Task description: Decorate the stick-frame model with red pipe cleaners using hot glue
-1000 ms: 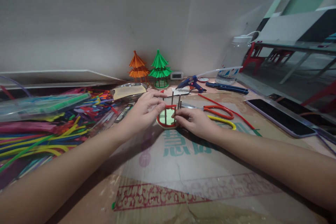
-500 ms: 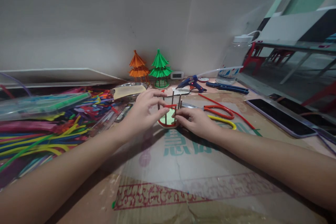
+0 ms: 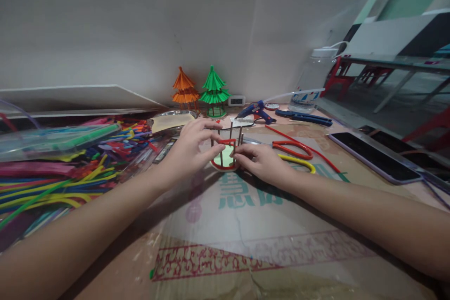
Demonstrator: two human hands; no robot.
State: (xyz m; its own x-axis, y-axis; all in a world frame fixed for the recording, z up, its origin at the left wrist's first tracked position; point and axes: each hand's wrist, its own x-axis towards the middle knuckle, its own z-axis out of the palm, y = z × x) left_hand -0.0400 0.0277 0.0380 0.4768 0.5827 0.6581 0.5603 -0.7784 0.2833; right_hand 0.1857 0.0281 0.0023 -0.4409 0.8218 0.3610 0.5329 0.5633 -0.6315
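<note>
A small round frame (image 3: 221, 161) stands on the table in front of me, with a pale green base, several upright brown sticks and red pipe cleaner around its lower edge. A short red strip (image 3: 227, 141) crosses between the sticks partway up. My left hand (image 3: 198, 144) curves around the frame's left side, its thumb and forefinger closed at a front stick. From the right, my right hand (image 3: 259, 160) pinches at the right front stick near the base. The fingers hide part of that side, and whether they also grip the red strip is unclear.
Behind stand an orange tiered pagoda model (image 3: 183, 88) and a green one (image 3: 214, 91). A blue glue gun (image 3: 256, 111), bent red pipe cleaner (image 3: 293, 146), phone (image 3: 374, 157) and water bottle (image 3: 311, 79) lie or stand rightward. Colourful pipe cleaners (image 3: 63, 190) crowd the left.
</note>
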